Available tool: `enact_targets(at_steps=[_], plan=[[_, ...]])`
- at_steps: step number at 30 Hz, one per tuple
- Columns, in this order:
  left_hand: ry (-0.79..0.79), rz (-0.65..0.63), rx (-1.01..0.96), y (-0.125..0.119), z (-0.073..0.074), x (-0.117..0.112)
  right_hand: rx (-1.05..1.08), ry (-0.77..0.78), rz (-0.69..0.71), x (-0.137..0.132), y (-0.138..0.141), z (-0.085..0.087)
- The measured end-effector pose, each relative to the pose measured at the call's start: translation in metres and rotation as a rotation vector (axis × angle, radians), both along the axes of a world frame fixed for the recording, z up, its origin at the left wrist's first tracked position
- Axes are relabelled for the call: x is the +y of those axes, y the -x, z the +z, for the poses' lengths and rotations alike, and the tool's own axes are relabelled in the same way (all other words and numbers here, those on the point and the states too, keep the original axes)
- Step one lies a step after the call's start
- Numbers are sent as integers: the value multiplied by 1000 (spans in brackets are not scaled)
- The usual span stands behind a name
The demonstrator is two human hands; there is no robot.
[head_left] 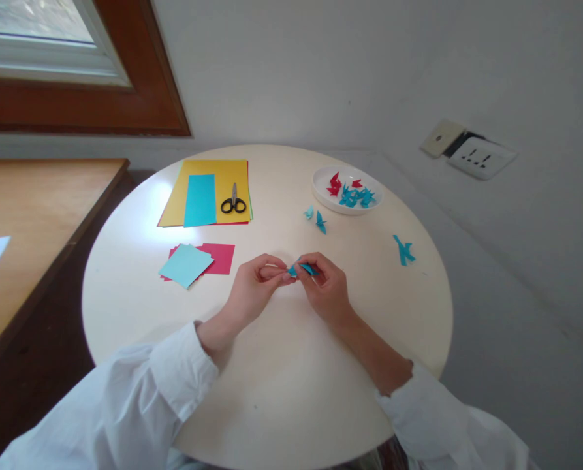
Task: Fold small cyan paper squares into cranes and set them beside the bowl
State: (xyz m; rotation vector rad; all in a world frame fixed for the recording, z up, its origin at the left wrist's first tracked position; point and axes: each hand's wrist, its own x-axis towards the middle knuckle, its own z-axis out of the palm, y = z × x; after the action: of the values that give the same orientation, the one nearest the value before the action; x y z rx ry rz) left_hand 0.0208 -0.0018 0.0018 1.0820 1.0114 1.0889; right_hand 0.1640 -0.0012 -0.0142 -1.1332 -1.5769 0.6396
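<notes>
My left hand (254, 287) and my right hand (326, 287) meet over the middle of the round white table (271, 391). Both pinch a small folded piece of blue paper (301, 269) between fingertips, just above the tabletop. Two small folded blue paper figures (316, 218) lie beyond the hands. A white dish (320, 189) further back holds several red and blue folded figures. Blue paper scraps (403, 250) lie to the right.
Black-handled scissors (233, 200) rest on a yellow sheet (232, 179) with a blue strip (200, 200) at the back left. A light blue square (186, 265) overlaps a red sheet (222, 256). A wooden desk (31, 215) stands left; a wall socket (480, 156) is at right.
</notes>
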Motion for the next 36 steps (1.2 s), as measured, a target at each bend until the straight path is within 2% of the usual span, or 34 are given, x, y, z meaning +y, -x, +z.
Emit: enact_targets(at_steps=[12,27,36], plan=[[144,-49,-80,0,4,-2,11,-17,31,0,-2,-3],[13,-41,-4,-2,2,-1,-5,-15,-24,-1,0,-5],[26,-48,33,-1,3,-2,-29,-56,-9,-1,-1,-6]])
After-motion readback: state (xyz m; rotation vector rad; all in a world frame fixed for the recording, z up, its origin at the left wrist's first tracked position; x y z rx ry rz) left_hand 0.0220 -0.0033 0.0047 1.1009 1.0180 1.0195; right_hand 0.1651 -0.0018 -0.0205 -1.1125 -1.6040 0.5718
